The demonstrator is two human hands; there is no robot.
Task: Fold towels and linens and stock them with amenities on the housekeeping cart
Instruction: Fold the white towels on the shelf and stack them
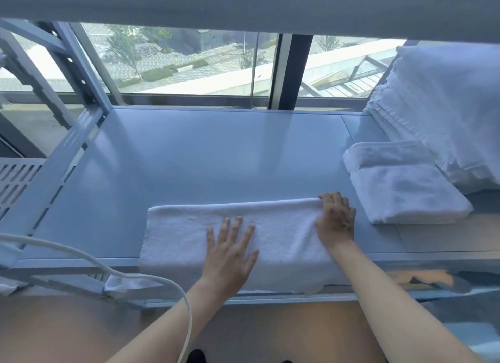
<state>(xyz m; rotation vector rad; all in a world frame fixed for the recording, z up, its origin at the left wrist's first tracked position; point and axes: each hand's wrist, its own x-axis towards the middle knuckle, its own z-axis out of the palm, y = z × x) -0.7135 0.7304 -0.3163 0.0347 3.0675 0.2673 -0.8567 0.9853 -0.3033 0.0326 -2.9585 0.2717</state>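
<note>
On shelf [189, 146] front edge, left hand [230, 254] flat on towel [184, 235], right hand [336, 219] gripping its corner

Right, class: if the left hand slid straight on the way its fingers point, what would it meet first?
The left hand lies flat on the towel; beyond the towel's far edge only bare shelf shows, so its way looks free.
</note>
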